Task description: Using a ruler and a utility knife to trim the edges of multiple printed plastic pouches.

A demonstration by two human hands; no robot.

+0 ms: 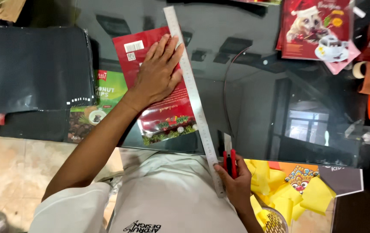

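Head view: a person seated at a dark glass tabletop (254, 99) presses the left hand (157, 73) flat, fingers spread and grasping nothing, onto a red printed pouch (167, 114) that lies face up near the tabletop's near edge. The palm's weight appears to pin both the pouch and the long steel ruler (193, 97) laid along the pouch's right edge, from about 12 o'clock down toward 5 o'clock, so that neither slips. The fingertips touch the ruler's left side.

At 5 o'clock from the pouch, the right hand (236, 183) is clenched around a red utility knife (229, 157), its blade pointing up at 12 o'clock and lying just beside the ruler's right edge, as if the ruler serves as a guide for the blade. The ruler's lower end overhangs the tabletop above the person's white shirt (172, 194).

A thin dark strip (226, 84) curves across the glass at 3 o'clock from the ruler, well clear of the knife. At 9 o'clock from the pouch a green and brown snack pouch (103, 101) lies partly under the forearm, beside a stack of black bags (29, 67). At 1 o'clock, well apart, a pile of red pouches (314, 28) bears an animal and a cup. Yellow paper scraps (279, 190) fill a container at 4 o'clock, below the tabletop's edge.
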